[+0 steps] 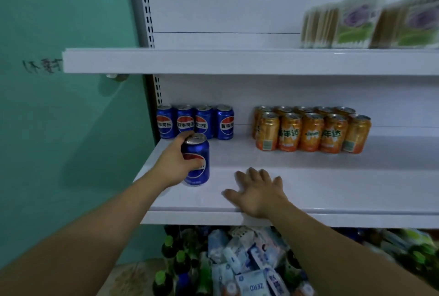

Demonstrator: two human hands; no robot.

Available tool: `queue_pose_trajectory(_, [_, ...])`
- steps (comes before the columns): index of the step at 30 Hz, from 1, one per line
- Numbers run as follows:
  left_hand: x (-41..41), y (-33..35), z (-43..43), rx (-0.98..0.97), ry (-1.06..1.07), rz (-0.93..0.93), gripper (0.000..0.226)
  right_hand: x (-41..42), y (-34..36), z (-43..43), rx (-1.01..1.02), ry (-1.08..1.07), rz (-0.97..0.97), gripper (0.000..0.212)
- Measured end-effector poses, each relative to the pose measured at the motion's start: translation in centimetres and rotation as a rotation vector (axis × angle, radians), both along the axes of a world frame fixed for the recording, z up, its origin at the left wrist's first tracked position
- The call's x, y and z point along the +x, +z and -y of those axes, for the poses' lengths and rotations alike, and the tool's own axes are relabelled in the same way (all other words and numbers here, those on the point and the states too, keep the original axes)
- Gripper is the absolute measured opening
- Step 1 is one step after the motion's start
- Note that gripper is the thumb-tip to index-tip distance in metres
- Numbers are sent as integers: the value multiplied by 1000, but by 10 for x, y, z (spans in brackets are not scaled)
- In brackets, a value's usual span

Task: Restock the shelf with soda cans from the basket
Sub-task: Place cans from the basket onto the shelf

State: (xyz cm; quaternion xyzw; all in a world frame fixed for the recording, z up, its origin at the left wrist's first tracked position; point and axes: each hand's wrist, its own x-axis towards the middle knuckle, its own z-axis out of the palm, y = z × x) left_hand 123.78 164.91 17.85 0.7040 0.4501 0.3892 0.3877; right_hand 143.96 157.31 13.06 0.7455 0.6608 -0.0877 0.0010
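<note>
My left hand (177,161) grips a blue soda can (198,167) that stands upright on the white middle shelf (332,184), in front of a row of several blue cans (194,121) at the back left. My right hand (257,191) rests flat on the shelf near its front edge, fingers spread, holding nothing. Two rows of orange soda cans (311,130) stand further right on the same shelf. No basket is in view.
An upper white shelf (213,61) overhangs the cans and carries green and purple packets (356,24) at the right. Below the middle shelf lie green-capped bottles (177,262) and pale blue packs (247,260). A green wall (59,117) borders the left.
</note>
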Motion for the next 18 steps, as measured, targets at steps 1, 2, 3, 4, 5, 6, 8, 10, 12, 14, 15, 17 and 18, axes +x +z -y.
queue_pose_trajectory(1, [-1,-2,-7,6,23,18,74,0,-1,0,10,0,4,83])
queue_pose_trajectory(2, [-2,-4,-14,14,55,43,74,0,-2,0,19,1,5,82])
queue_pose_trajectory(3, [-3,-6,-20,18,92,70,76,0,-3,0,25,1,2,81])
queue_pose_trajectory(4, [-6,-9,-26,20,127,98,80,0,-3,0,27,-1,-5,81])
queue_pose_trajectory(5, [-7,-13,-30,16,146,121,87,0,-3,0,26,-5,-13,80])
queue_pose_trajectory(6, [-8,-18,-32,10,151,136,93,0,-3,0,22,-9,-20,81])
queue_pose_trajectory(8, [-8,-30,-34,-1,158,123,94,0,-2,0,21,-12,-24,81])
queue_pose_trajectory(10, [-8,-37,-35,7,189,83,79,0,-2,0,24,-10,-23,80])
queue_pose_trajectory(12, [-9,-38,-41,20,211,57,70,0,-2,1,22,-9,-26,79])
queue_pose_trajectory(14, [-12,-37,-50,37,235,39,69,0,-2,1,23,-11,-30,80])
queue_pose_trajectory(15, [-14,-37,-54,38,256,33,69,0,-3,1,24,-13,-31,80])
queue_pose_trajectory(17, [-19,-35,-65,31,308,45,68,1,-4,0,25,-17,-31,81])
queue_pose_trajectory(18, [-22,-36,-73,31,328,60,67,1,-5,0,26,-18,-33,82])
